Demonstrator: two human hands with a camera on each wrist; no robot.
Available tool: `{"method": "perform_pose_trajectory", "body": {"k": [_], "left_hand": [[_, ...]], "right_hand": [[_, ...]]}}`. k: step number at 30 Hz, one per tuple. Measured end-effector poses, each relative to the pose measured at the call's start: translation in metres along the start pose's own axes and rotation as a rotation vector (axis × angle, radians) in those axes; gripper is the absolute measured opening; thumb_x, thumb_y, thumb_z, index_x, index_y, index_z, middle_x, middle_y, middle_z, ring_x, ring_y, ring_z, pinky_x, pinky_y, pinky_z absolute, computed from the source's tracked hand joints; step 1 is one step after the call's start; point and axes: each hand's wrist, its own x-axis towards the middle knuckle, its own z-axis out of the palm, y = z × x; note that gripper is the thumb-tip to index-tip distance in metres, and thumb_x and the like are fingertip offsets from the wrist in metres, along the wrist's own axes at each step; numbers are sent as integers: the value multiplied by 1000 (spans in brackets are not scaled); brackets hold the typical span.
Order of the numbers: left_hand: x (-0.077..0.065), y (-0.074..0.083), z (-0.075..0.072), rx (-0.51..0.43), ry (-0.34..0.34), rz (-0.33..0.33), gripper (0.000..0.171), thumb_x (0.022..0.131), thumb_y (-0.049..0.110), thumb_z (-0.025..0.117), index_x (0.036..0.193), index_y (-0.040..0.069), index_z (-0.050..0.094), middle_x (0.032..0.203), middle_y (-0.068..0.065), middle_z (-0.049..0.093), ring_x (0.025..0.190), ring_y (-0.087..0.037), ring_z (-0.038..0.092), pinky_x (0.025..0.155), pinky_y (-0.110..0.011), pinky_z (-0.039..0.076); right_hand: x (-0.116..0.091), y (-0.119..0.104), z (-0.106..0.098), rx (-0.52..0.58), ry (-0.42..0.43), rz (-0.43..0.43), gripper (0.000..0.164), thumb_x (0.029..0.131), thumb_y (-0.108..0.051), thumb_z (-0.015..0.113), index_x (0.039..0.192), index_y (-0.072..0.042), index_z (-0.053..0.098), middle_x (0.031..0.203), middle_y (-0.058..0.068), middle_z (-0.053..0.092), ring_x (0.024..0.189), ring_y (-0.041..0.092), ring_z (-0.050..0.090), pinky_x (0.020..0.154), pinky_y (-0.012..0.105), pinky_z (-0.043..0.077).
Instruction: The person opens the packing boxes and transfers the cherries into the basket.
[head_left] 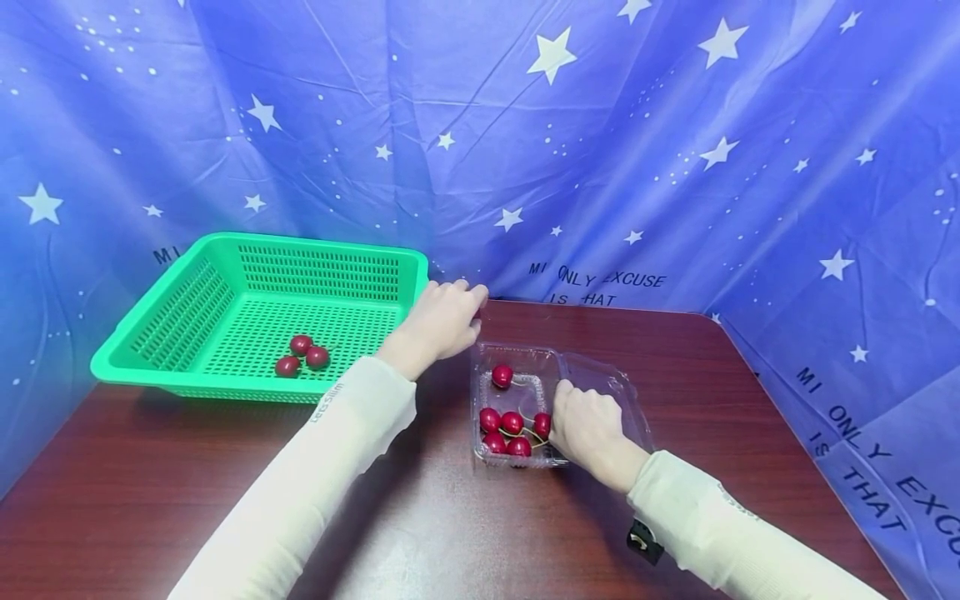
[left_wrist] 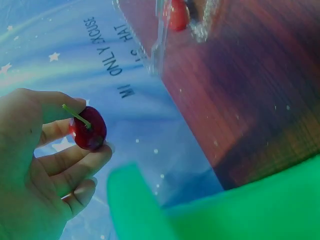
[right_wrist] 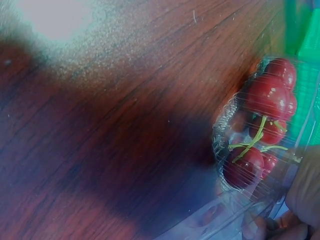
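Observation:
My left hand [head_left: 444, 321] pinches a dark red cherry [left_wrist: 90, 128] between thumb and fingertips; its short green stem points back toward the palm in the left wrist view. This hand is between the green basket [head_left: 217, 382] and a clear plastic box [head_left: 478, 400]. Several cherries with stems lie in the box, most bunched at its near end and a single cherry [head_left: 502, 376] farther back. At the box's right edge my right hand [head_left: 592, 425] grips the rim with curled fingers. Three cherries [head_left: 302, 345] sit together on the basket's slotted floor.
The box's clear lid [head_left: 607, 375] lies folded out to the right, partly behind my right hand. Everything stands on a dark reddish wooden table [head_left: 442, 542]. A blue star-printed cloth [head_left: 480, 150] hangs behind the table and along its right side.

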Motion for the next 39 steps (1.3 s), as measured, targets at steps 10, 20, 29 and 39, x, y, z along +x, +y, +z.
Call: {"method": "perform_pose_trajectory", "body": {"k": [10, 20, 29, 39], "left_hand": [[-8, -24, -18, 36, -55, -57, 29, 89, 19, 59, 115, 5, 58, 106, -18, 67, 98, -36, 62, 87, -49, 48], [-22, -47, -27, -1, -42, -76, 31, 90, 17, 58, 117, 3, 58, 105, -19, 66, 94, -36, 62, 83, -50, 48], [-41, -73, -27, -15, 81, -80, 15, 87, 11, 57, 99, 3, 60, 87, -16, 65, 80, -34, 61, 71, -47, 48], [-52, -96, -27, -2, 109, -121, 17, 85, 9, 56, 98, 1, 62, 86, -18, 66, 79, -36, 62, 69, -51, 50]], "right_hand": [[-1, -2, -1, 3, -1, 1, 27, 69, -17, 69, 73, -2, 47, 63, 19, 66, 57, 38, 64, 46, 49, 51], [0, -1, -1, 11, -14, 7, 28, 69, -18, 69, 73, -2, 46, 63, 19, 66, 58, 39, 64, 47, 50, 51], [1, -1, -1, 34, -36, 20, 25, 72, -18, 66, 74, -2, 48, 66, 20, 67, 60, 39, 65, 47, 50, 51], [2, 1, 0, 41, -49, 33, 23, 74, -18, 65, 76, -1, 49, 68, 21, 68, 62, 40, 65, 48, 51, 52]]}}
